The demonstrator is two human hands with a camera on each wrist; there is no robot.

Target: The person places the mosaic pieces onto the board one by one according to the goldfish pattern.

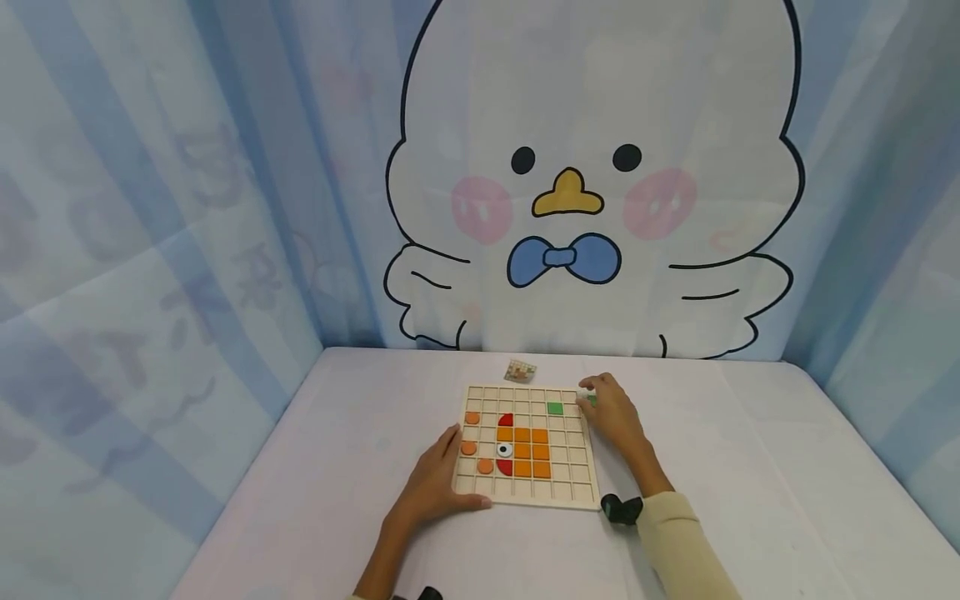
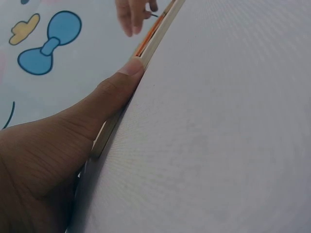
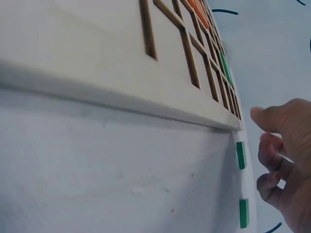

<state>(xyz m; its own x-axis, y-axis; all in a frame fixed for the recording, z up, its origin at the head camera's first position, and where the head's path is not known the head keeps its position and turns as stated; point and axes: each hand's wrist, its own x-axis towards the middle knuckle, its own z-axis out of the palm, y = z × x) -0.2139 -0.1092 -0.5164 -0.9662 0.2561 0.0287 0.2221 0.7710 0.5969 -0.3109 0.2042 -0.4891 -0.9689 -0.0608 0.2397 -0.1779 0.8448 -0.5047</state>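
Observation:
A square wooden grid board (image 1: 570, 492) lies on the table, its cells partly filled with orange squares (image 1: 531, 452), red quarter-round pieces (image 1: 506, 419), orange discs (image 1: 468, 448), an eye piece (image 1: 505, 450) and one green square (image 1: 555, 408). My left hand (image 1: 437, 479) holds the board's near-left corner, thumb along the front edge and fingers by the left side. Beyond the far-right corner, my right hand (image 1: 615, 414) hovers with thumb and fingers loosely bent and apart. Beside it, green pieces (image 3: 241, 155) lie on the table; I see nothing between its fingers.
A small printed picture card (image 1: 521, 371) lies behind the board. The white-covered table (image 1: 750, 467) reaches out on both sides, and a curtain (image 1: 352, 167) with a cartoon bird stands behind it. A black wrist device (image 1: 621, 509) sits on the right wrist.

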